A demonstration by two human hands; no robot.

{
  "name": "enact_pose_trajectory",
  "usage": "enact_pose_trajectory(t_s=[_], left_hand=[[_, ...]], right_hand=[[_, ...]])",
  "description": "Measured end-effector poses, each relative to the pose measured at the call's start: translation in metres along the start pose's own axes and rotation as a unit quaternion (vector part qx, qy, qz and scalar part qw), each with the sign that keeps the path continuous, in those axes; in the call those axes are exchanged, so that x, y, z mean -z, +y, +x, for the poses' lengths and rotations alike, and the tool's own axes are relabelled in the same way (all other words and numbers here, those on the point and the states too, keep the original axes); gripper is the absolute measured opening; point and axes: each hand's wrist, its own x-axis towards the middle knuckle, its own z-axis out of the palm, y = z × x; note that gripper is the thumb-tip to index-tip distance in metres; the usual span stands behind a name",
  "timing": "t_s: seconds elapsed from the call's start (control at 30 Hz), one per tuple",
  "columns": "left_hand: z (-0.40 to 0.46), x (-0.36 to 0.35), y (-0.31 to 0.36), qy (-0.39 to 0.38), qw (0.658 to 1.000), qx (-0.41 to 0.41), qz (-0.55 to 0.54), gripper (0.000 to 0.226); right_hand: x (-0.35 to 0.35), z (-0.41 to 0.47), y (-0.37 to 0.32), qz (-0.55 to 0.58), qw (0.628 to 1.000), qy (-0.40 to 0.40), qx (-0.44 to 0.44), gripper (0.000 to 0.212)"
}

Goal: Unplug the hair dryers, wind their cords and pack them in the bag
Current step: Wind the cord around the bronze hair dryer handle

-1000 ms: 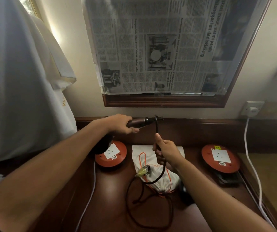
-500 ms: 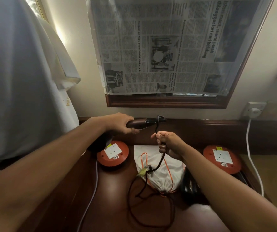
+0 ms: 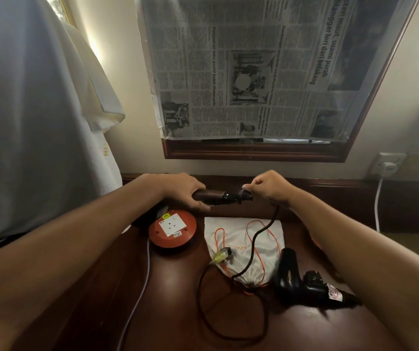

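The left grip (image 3: 178,191) wraps the brown hair dryer handle (image 3: 209,196), while the right grip (image 3: 266,187) pinches its dark cord (image 3: 255,239) at the handle's end. Below the grips, the cord trails over a white drawstring bag (image 3: 243,247) on the counter (image 3: 167,300). A black hair dryer (image 3: 294,279) lies beneath the right grip.

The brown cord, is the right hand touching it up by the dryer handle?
Touching. The head view shows the right hand pinching the brown cord at the handle end of the hair dryer, which the left hand holds.

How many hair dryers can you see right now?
2. A brown hair dryer is held above the table by the left hand; a black hair dryer lies beside the white bag. Others may be hidden.
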Motion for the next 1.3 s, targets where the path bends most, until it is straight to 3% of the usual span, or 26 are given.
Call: enact_pose_trajectory(t_s=[0.2, 0.63, 1.03, 1.3], left_hand=[[0.008, -0.003, 0.001, -0.026, 0.998, 0.035, 0.035, 0.033], [0.025, -0.009, 0.0, -0.034, 0.996, 0.065, 0.045, 0.032], [0.031, -0.011, -0.014, 0.0, 0.994, 0.105, 0.012, 0.028], [0.03, -0.007, -0.014, 0.015, 0.997, 0.079, -0.02, 0.036]], right_hand=[[0.02, 0.001, -0.017, -0.012, 0.995, 0.058, 0.076, 0.013], [0.001, -0.008, -0.029, -0.048, 0.988, 0.082, 0.123, 0.012], [-0.023, -0.023, -0.025, 0.041, 0.981, 0.124, 0.146, 0.006], [-0.04, -0.037, -0.016, 0.104, 0.974, 0.152, 0.135, 0.019]])
